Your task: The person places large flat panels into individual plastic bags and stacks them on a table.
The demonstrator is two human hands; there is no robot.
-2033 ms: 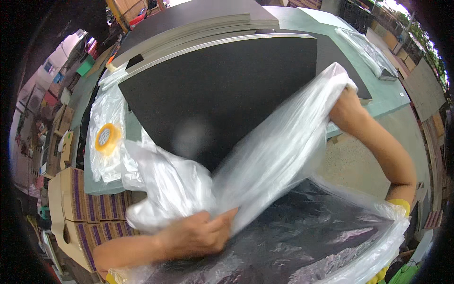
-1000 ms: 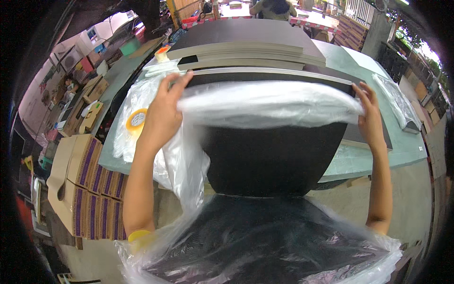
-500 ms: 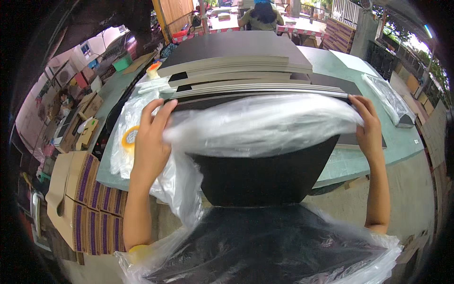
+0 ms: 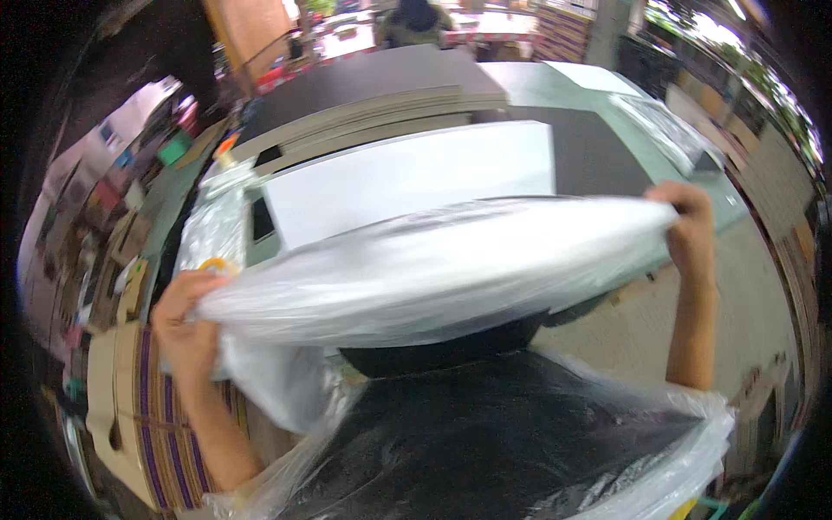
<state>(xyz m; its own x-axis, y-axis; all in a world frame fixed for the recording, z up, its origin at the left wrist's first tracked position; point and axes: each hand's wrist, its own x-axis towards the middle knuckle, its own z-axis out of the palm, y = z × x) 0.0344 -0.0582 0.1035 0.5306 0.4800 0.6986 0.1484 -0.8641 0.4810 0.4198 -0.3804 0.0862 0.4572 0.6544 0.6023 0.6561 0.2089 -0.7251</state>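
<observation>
My left hand [image 4: 186,316] and my right hand [image 4: 691,217] are spread wide, each closed on one end of a bunched clear plastic sheet [image 4: 442,273]. The gathered plastic stretches between them in a thick band. A strip of black board [image 4: 442,351] shows under the band. Nearer to me, a broad dark surface [image 4: 503,433] lies beneath more clear plastic. Behind the band a white panel [image 4: 416,173] stands tilted up, its lower edge hidden by the plastic. Motion blurs the hands and the band.
On the green table [image 4: 511,82] lies a stack of dark boards [image 4: 373,82]. A plastic-wrapped item [image 4: 663,130] is at right; folded plastic [image 4: 212,221] and a yellow tape roll [image 4: 214,263] are at left. Cartons [image 4: 152,416] stand lower left. A person [image 4: 414,24] sits at the back.
The plastic band has come nearer to me and stretched wider. My left hand has moved left and down, my right hand slightly right and down. The white panel's face now shows.
</observation>
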